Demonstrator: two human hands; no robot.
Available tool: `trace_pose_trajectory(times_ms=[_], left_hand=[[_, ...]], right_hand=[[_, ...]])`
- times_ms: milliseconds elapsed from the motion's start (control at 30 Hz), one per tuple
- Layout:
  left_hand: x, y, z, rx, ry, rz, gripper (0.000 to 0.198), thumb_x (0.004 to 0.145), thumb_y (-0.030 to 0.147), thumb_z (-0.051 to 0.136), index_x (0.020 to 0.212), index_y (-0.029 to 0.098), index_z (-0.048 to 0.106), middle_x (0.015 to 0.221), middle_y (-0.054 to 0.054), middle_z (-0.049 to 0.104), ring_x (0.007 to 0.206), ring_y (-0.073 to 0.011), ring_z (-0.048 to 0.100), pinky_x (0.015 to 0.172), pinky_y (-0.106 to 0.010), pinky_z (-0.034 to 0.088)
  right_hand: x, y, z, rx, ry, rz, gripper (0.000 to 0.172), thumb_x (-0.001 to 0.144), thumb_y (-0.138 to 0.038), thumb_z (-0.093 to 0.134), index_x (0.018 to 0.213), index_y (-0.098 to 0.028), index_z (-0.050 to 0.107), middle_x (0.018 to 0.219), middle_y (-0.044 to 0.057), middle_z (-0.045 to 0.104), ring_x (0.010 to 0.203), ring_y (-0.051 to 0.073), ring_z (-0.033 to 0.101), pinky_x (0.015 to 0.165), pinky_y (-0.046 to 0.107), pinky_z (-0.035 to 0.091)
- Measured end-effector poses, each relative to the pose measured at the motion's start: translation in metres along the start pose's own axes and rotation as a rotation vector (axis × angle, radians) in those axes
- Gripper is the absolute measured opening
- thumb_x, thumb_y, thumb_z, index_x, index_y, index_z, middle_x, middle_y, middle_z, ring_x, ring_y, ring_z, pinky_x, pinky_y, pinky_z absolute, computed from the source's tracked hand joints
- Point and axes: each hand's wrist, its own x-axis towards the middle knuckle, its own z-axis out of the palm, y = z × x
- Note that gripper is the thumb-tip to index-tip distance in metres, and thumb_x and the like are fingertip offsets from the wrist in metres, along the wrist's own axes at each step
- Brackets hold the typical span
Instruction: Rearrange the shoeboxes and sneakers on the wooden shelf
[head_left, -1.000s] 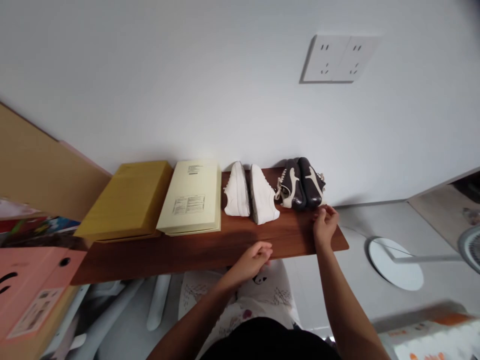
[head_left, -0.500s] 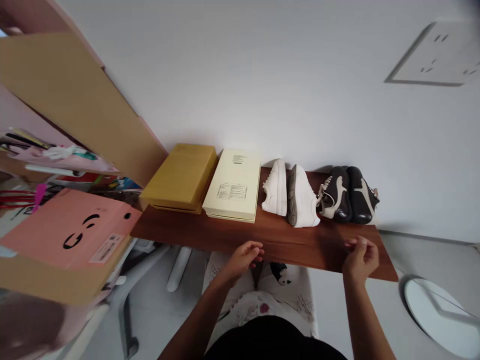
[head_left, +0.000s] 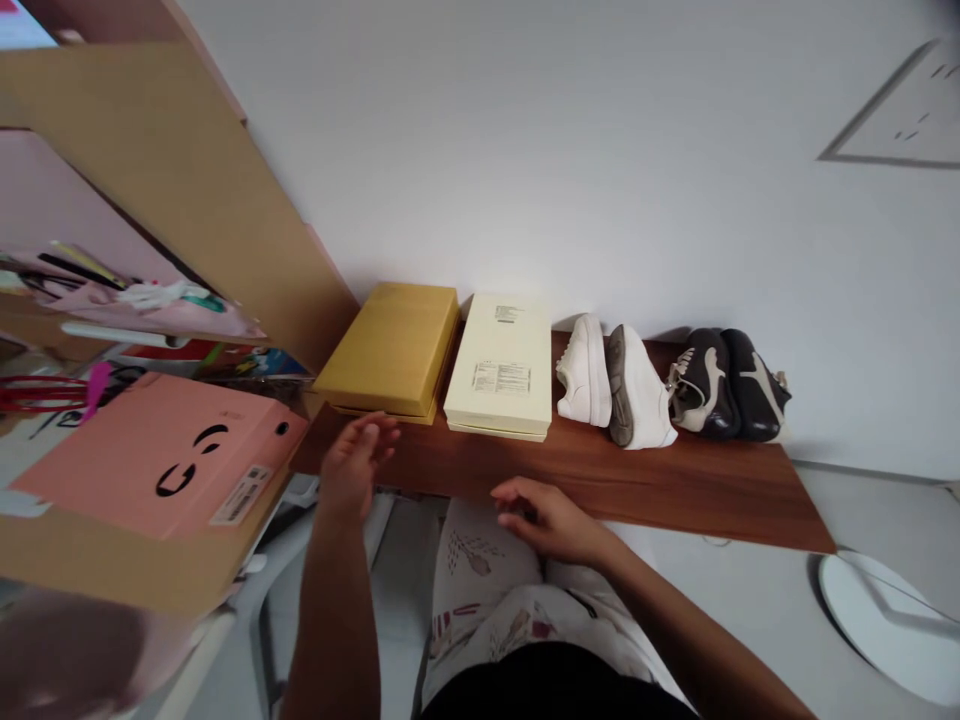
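Hovers with the left hand (head_left: 364, 455) at the near edge of the yellow box (head_left: 390, 350), with fingers bent and slightly apart, gripping nothing; cannot tell whether touching or just short of contact. Holds the right hand (head_left: 547, 515) at the near edge of the table (head_left: 660, 485), with fingers loosely curled, thumb apart and nothing between, in front of the cream box (head_left: 499, 350). Locate the yellow box at the left end of the table, on the far side by the wall (head_left: 562, 150), just beside the cream box.

Could catch only the lid (head_left: 409, 315) by pinching too high, leaving the rest behind. Could knock the cream box by pushing right, given so narrow a gap, and then jostle the white shoes (head_left: 585, 370), tipped on their sides, perhaps even the dark shoes (head_left: 705, 385) at the far right. Could drop the yellow box off the near edge by pulling too hard, without support from the right hand. Could bump the pink box (head_left: 172, 455) by swinging wide to the left.
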Motion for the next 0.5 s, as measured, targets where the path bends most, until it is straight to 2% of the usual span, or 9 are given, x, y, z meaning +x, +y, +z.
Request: trace_pose_trajectory(times_ms=[100,200,333,433,500], left_hand=[[0.035,0.022,-0.032,-0.005,0.183,0.147,0.024,0.076,0.035,0.071,0.095,0.021,0.065,0.098,-0.001,0.07,0.087,-0.0134,0.065,0.069,-0.021,0.048],[0.068,0.039,-0.045,0.004,0.254,0.242,0.017,0.081,0.025,0.066,0.097,0.019,0.065,0.098,-0.001,0.068,0.086,-0.0115,0.062,0.071,-0.02,0.049],[0.104,0.054,-0.046,0.17,0.231,0.288,0.021,0.083,0.024,0.068,0.103,0.018,0.066,0.105,-0.003,0.068,0.097,-0.0158,0.062,0.085,-0.026,0.051],[0.125,0.059,-0.046,0.254,0.194,0.215,0.023,0.082,0.022,0.07,0.104,0.017,0.065,0.109,-0.005,0.068,0.105,-0.0183,0.061,0.092,-0.029,0.05],[0.135,0.059,-0.048,0.224,0.114,0.126,0.023,0.083,0.023,0.068,0.104,0.016,0.064,0.106,-0.006,0.069,0.103,-0.0191,0.063,0.09,-0.031,0.051]], right_hand=[[0.035,-0.023,0.016,0.017,-0.029,-0.035,0.036,0.089,-0.036,0.063,0.122,-0.023,0.061,0.121,0.008,0.067,0.105,0.021,0.065,0.092,0.038,0.052],[0.074,-0.042,0.034,0.094,0.036,0.031,0.053,0.088,-0.042,0.062,0.135,-0.021,0.052,0.134,0.011,0.06,0.119,0.025,0.059,0.1,0.043,0.049],[0.131,-0.057,0.052,0.198,0.202,0.074,0.067,0.089,-0.049,0.058,0.146,-0.019,0.039,0.147,0.012,0.048,0.137,0.028,0.044,0.112,0.046,0.037],[0.167,-0.063,0.06,0.243,0.298,0.077,0.066,0.091,-0.047,0.054,0.146,-0.016,0.038,0.147,0.013,0.049,0.139,0.027,0.042,0.116,0.043,0.032],[0.184,-0.065,0.065,0.23,0.322,0.094,0.066,0.091,-0.046,0.052,0.147,-0.014,0.036,0.148,0.014,0.046,0.141,0.027,0.038,0.118,0.043,0.029]])
